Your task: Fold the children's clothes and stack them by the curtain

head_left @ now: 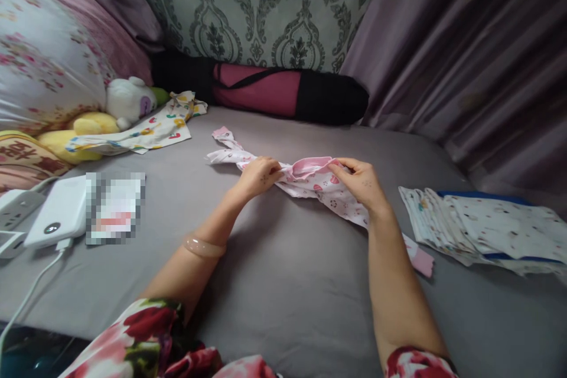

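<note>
A small white and pink printed shirt (334, 194) with a pink neckband and pink cuffs stretches across the middle of the grey bed sheet. My left hand (260, 177) pinches the cloth to the left of the neckband, its fingertips partly hidden. At the right end of the neckband, my right hand (357, 180) grips the fabric between thumb and fingers. One sleeve lies beyond my left hand, towards the far left. The other passes behind my right forearm, and its pink cuff shows on the far side.
Folded printed baby clothes (482, 227) lie at right. A white power bank (62, 212) with a cable sits at left beside a blurred packet (116, 208). Further back are a patterned garment (150, 130), plush toys (128, 100) and a long black and maroon bag (261, 90) against the wall.
</note>
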Available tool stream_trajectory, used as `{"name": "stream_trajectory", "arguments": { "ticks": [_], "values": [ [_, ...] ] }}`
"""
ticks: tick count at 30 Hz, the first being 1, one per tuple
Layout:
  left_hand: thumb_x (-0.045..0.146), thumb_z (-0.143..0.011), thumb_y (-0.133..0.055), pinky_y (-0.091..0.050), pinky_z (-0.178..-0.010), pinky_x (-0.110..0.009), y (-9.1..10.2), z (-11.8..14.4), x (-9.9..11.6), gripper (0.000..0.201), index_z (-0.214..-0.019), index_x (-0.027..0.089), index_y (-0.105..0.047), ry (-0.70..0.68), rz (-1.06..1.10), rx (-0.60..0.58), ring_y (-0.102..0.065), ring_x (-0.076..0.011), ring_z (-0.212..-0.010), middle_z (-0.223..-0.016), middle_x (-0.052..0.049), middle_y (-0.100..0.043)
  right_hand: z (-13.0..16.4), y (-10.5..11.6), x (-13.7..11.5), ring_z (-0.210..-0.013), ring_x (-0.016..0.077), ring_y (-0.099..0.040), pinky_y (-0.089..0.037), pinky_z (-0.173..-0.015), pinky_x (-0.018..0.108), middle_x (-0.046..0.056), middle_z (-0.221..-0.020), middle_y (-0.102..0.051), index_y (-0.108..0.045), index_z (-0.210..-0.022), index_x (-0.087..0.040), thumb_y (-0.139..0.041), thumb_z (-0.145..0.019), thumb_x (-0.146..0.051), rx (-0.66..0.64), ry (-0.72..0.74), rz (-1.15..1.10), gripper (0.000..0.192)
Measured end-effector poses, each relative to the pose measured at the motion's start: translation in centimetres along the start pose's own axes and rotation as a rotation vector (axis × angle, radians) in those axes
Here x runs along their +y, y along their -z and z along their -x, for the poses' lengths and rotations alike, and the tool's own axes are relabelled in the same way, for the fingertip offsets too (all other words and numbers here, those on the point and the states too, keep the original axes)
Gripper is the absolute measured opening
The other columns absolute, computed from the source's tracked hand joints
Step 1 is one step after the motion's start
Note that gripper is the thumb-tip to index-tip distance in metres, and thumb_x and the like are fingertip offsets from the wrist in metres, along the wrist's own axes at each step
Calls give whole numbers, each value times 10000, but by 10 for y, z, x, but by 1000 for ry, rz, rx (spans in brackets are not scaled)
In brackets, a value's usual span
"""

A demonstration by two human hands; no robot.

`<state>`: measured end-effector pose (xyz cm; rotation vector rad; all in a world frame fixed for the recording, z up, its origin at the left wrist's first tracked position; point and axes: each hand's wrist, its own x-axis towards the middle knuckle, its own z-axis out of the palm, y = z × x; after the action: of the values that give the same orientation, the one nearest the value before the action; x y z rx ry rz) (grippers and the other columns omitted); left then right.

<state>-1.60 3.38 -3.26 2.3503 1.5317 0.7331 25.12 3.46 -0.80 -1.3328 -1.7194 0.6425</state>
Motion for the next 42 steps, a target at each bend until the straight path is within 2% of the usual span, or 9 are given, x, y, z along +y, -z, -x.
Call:
{"name": "stream_trajectory", "arguments": {
  "ticks": [8, 12, 17, 22, 25, 28, 34, 37, 42],
  "values": [
    [274, -854, -517, -381, -603, -240, 13, -1, 11, 217, -747, 151, -659, 135, 240, 228, -524, -144, -654, -681, -20, -622, 4, 6, -5, -822, 207, -654, -485, -763, 333, 54, -935, -742, -743, -979, -191, -647, -771, -453, -188, 14, 58, 348],
    [238, -865, -512, -383, -613, -235, 14, 0, 17, 200, -784, 142, -668, 156, 285, 291, -519, -135, -654, -677, -15, -614, 2, 8, -2, -808, 233, -658, -497, -742, 362, 60, -912, -744, -747, -948, -207, -665, -749, -492, -209, 18, 119, 357],
    [245, -884, -517, -406, -662, -244, 31, 4, 29, 205, -843, 147, -692, 87, 304, 333, -557, -143, -702, -749, -35, -666, 4, 13, -6, -828, 249, -656, -503, -748, 381, 56, -936, -737, -743, -974, -238, -656, -774, -523, -201, -12, 83, 359],
    [271, -887, -541, -420, -674, -254, 37, 5, 22, 205, -850, 153, -703, 41, 267, 305, -596, -164, -732, -803, -56, -704, 7, 14, -15, -896, 268, -660, -490, -818, 410, 76, -995, -738, -745, -979, -243, -686, -754, -521, -139, -43, 4, 363],
    [269, -884, -543, -421, -660, -263, 29, 5, 8, 206, -842, 161, -713, 83, 196, 259, -612, -181, -724, -799, -70, -712, 5, 9, -10, -872, 271, -662, -499, -796, 415, 67, -963, -745, -750, -968, -239, -679, -739, -551, -181, -28, 49, 393],
    [277, -899, -516, -417, -651, -267, 22, 4, -2, 236, -848, 169, -720, 98, 133, 214, -618, -191, -721, -809, -84, -714, 3, 6, -3, -787, 250, -661, -509, -710, 376, 60, -875, -747, -758, -938, -229, -676, -736, -553, -219, -6, 123, 391],
    [302, -885, -506, -388, -610, -248, 19, 5, -13, 259, -818, 152, -707, 108, 129, 133, -562, -162, -644, -714, -55, -676, 3, 5, -2, -762, 213, -654, -485, -676, 316, 55, -855, -744, -748, -924, -186, -607, -780, -485, -308, 48, 182, 361],
    [358, -857, -525, -341, -555, -231, 21, 5, -18, 283, -748, 149, -682, 84, 151, 108, -501, -135, -580, -615, -21, -615, 3, 4, 0, -763, 196, -644, -467, -677, 290, 49, -853, -742, -741, -924, -179, -575, -795, -444, -277, 64, 203, 339],
    [380, -829, -533, -290, -511, -230, 35, 7, -16, 295, -662, 164, -644, 30, 155, 84, -439, -115, -525, -541, 6, -548, 4, 4, 4, -716, 177, -614, -440, -640, 260, 30, -752, -717, -737, -804, -172, -595, -790, -453, -249, 15, 223, 316]
  ]
}}
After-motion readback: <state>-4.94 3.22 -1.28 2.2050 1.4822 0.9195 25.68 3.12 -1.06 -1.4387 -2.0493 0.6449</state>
